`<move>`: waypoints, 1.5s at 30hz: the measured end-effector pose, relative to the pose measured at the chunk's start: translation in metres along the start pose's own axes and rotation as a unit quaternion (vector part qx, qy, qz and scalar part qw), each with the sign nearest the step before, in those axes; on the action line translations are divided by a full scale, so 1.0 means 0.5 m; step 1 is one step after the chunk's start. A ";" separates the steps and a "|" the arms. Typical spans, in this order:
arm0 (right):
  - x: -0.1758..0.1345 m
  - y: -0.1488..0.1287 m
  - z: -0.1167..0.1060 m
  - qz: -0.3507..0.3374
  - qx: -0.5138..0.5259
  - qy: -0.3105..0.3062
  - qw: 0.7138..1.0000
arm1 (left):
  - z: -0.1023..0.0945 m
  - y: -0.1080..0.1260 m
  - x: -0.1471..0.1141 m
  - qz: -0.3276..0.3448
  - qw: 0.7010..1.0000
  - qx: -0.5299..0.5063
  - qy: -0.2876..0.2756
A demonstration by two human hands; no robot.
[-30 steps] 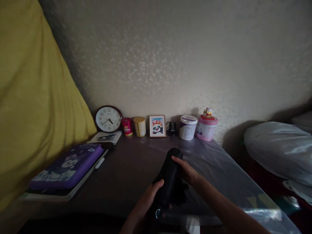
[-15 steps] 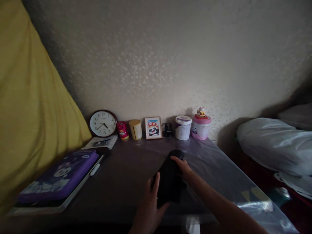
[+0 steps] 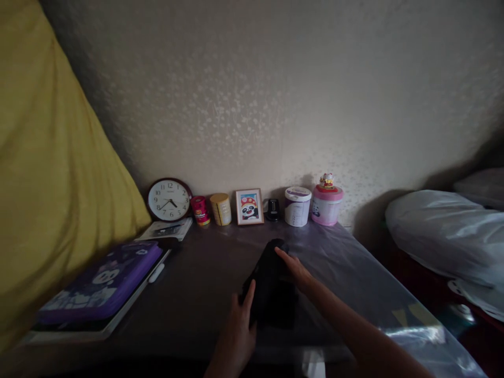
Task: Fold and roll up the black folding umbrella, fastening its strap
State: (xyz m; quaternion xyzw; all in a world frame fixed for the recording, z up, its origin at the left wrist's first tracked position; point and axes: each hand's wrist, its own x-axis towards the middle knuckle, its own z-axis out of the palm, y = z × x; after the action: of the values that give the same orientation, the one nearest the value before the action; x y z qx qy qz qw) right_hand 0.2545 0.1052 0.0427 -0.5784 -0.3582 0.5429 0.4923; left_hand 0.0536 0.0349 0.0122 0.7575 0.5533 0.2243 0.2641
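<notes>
A black, soft-looking bundle (image 3: pixel 268 281), too dark for its kind to show, is tilted over the middle front of the table. My left hand (image 3: pixel 238 323) grips its near left side, thumb and fingers closed around the edge. On its far right end my right hand (image 3: pixel 293 268) is closed, with the fingers over the top. A darker flap or shadow hangs beneath the bundle on the right, and I cannot make out which.
The table (image 3: pixel 205 283) has a shiny cover. Along the wall stand a clock (image 3: pixel 169 199), a red can (image 3: pixel 200 211), a yellow canister (image 3: pixel 221 210), a panda picture frame (image 3: pixel 249 207), and white (image 3: pixel 297 207) and pink tubs (image 3: pixel 326 207). A purple case (image 3: pixel 102 281) lies left.
Both hands have shifted slightly left with the black bundle, and its far end now sits a little further left. The view has turned slightly.
</notes>
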 end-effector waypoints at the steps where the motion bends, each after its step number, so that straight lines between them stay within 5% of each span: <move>1: 0.002 -0.002 0.000 0.011 0.001 -0.006 1.000 | -0.004 -0.004 0.002 0.002 1.000 -0.031 0.005; 4: 0.014 -0.005 -0.005 0.003 -0.017 0.003 1.000 | -0.021 -0.012 0.008 -0.026 0.986 -0.164 0.001; 8: 0.040 -0.006 -0.035 -0.099 -0.015 0.076 0.992 | -0.040 -0.026 0.016 -0.143 0.918 -0.359 -0.091; 15: 0.065 0.013 -0.087 -0.107 -0.011 0.123 0.987 | -0.041 -0.063 0.032 -0.187 0.903 -0.377 -0.086; 21: 0.074 0.037 -0.100 -0.099 -0.047 0.098 0.989 | -0.040 -0.060 0.008 -0.196 0.932 -0.295 -0.080; 25: 0.083 0.055 -0.106 -0.096 -0.078 0.086 0.989 | -0.044 -0.039 -0.017 -0.106 0.994 -0.033 0.014; 29: 0.092 0.068 -0.107 -0.094 -0.101 0.083 0.987 | -0.038 -0.018 -0.024 -0.075 0.976 0.204 0.035; 35: 0.093 0.071 -0.105 -0.110 -0.118 0.072 0.984 | -0.022 -0.017 0.000 -0.076 0.952 0.298 0.013; 40: 0.083 0.066 -0.120 -0.124 -0.115 0.067 0.983 | -0.033 -0.033 0.012 -0.059 0.977 0.204 0.017; 43: 0.076 0.060 -0.132 -0.130 -0.105 0.061 0.984 | -0.058 -0.031 0.013 -0.052 0.997 0.034 0.047; 45: 0.072 0.057 -0.137 -0.133 -0.097 0.058 0.985 | -0.081 -0.023 0.009 -0.104 0.988 -0.113 0.015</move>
State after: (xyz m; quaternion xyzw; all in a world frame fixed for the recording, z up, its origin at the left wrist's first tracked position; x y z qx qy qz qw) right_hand 0.3240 0.1197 0.0005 -0.6009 -0.4539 0.4008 0.5218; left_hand 0.0209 0.0480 0.0355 0.6579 0.6041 0.2676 0.3615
